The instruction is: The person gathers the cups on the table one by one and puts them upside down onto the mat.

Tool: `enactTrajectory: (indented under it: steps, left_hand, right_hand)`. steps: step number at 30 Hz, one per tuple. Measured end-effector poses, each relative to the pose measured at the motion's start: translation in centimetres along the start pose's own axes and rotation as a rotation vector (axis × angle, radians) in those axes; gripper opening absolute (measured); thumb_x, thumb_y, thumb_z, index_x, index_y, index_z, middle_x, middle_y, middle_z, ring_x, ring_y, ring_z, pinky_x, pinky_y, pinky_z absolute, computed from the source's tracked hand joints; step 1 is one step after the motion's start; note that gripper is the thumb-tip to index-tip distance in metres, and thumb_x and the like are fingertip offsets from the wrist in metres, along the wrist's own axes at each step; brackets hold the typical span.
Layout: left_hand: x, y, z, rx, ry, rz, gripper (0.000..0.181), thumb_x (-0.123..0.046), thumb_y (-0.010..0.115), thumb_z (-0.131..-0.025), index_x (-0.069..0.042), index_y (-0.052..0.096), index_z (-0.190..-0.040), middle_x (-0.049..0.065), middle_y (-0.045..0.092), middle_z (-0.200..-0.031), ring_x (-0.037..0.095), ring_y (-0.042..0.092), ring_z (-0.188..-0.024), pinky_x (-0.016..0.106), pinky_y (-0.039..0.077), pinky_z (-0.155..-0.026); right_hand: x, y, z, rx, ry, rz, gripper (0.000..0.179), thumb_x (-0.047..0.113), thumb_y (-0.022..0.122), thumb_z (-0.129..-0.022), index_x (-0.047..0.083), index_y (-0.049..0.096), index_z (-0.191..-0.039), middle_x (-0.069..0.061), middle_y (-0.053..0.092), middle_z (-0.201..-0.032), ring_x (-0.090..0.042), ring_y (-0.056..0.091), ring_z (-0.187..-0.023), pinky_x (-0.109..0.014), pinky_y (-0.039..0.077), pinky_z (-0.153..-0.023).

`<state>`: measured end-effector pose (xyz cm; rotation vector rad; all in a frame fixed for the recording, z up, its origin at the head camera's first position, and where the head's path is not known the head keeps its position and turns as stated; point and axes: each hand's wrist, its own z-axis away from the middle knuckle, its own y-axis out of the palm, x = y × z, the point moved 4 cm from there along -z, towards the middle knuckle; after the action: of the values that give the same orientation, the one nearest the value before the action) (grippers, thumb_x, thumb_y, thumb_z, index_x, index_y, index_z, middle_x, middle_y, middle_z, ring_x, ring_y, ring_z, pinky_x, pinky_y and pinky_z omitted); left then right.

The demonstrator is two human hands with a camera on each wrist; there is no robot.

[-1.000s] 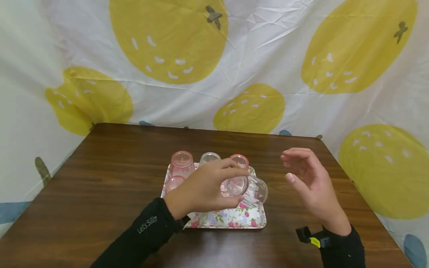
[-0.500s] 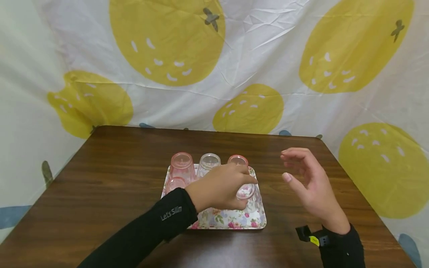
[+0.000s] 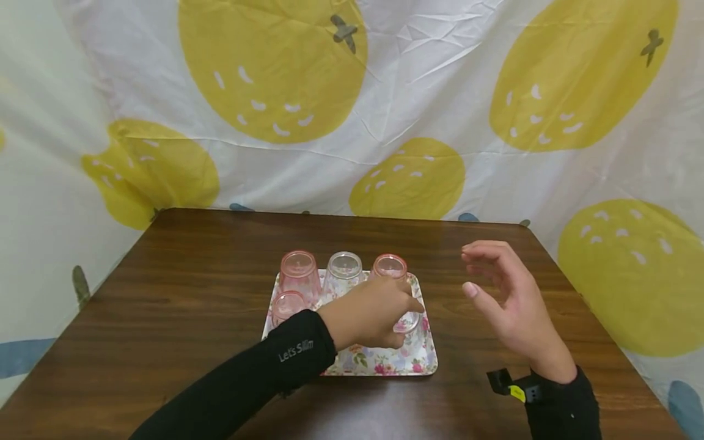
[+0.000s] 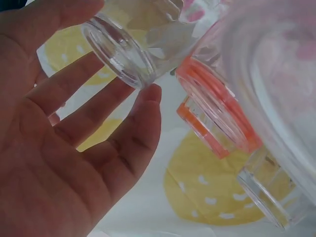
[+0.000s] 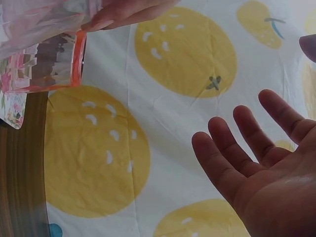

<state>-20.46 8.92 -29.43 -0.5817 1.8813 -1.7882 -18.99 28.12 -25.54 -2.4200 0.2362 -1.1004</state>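
Observation:
My left hand (image 3: 368,315) reaches over the right part of a flowered tray (image 3: 346,366). It holds a clear glass (image 3: 408,322), upside down, fingers and thumb around its base end; the palm side shows in the left wrist view, with a fingertip right at the edge of the base. Much of that glass is hidden behind the hand in the head view. To the right of the tray, my right hand (image 3: 508,305) hangs in the air, fingers loosely bent and nothing in them. Its spread fingers (image 5: 247,143) show in the right wrist view.
Upside-down glasses stand along the tray's back: a pink one (image 3: 299,275), a clear one (image 3: 344,275) and another pink one (image 3: 390,266). One more pink glass (image 3: 288,305) is at front left. The brown table (image 3: 209,293) meets a fruit-patterned cloth (image 3: 308,177) behind.
My left hand has turned the tilted clear glass and brought it down onto the right side of the tray, moving slightly right. The right hand has hardly moved.

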Motion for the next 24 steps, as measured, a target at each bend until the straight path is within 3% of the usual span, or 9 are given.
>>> enactTrajectory:
  steps: [3,9,15,21,24]
  left_hand:
    - [-0.2,0.3,-0.2,0.03,0.003,-0.014,0.047,-0.032,0.082,-0.081,-0.023,0.072,-0.126,-0.002,0.072,-0.116,0.014,0.066,-0.109,0.029,0.056,-0.093]
    - [-0.8,0.7,-0.5,0.058,0.026,-0.058,0.037,-0.028,0.084,-0.08,-0.021,0.075,-0.115,-0.005,0.074,-0.103,0.011,0.068,-0.097,0.026,0.057,-0.087]
    - [-1.4,0.8,-0.7,0.059,0.033,-0.127,0.025,-0.029,0.084,-0.08,-0.022,0.076,-0.102,-0.007,0.073,-0.091,0.012,0.069,-0.086,0.029,0.057,-0.082]
    - [-1.9,1.2,-0.7,0.076,0.013,-0.139,0.026,-0.029,0.081,-0.083,-0.024,0.076,-0.108,-0.006,0.075,-0.098,0.014,0.069,-0.091,0.031,0.056,-0.087]
    - [-2.0,1.2,-0.5,0.079,0.005,-0.143,0.039,-0.036,0.078,-0.086,-0.024,0.072,-0.122,-0.003,0.073,-0.112,0.016,0.067,-0.103,0.032,0.056,-0.092]
  right_hand:
    - [0.0,0.1,-0.1,-0.002,0.001,0.002,0.048,-0.014,0.064,-0.085,-0.007,0.053,-0.13,-0.018,0.053,-0.13,-0.018,0.056,-0.122,-0.02,0.048,-0.104]
    - [0.0,0.4,-0.2,0.004,0.015,0.013,0.048,-0.013,0.066,-0.085,-0.008,0.053,-0.13,-0.005,0.054,-0.132,-0.022,0.056,-0.123,-0.02,0.048,-0.104]
    - [0.0,0.6,-0.3,0.006,0.013,0.016,0.048,-0.013,0.066,-0.085,-0.007,0.053,-0.131,-0.003,0.054,-0.132,-0.021,0.056,-0.123,-0.019,0.048,-0.103]
    - [-0.2,0.7,-0.4,0.014,-0.001,0.058,0.046,-0.011,0.065,-0.088,-0.005,0.053,-0.131,0.005,0.054,-0.131,-0.017,0.056,-0.12,-0.017,0.048,-0.101]
    - [-0.3,0.7,-0.3,0.017,0.008,0.085,0.046,-0.01,0.066,-0.088,-0.004,0.053,-0.132,0.01,0.053,-0.131,-0.016,0.056,-0.118,-0.015,0.048,-0.1]
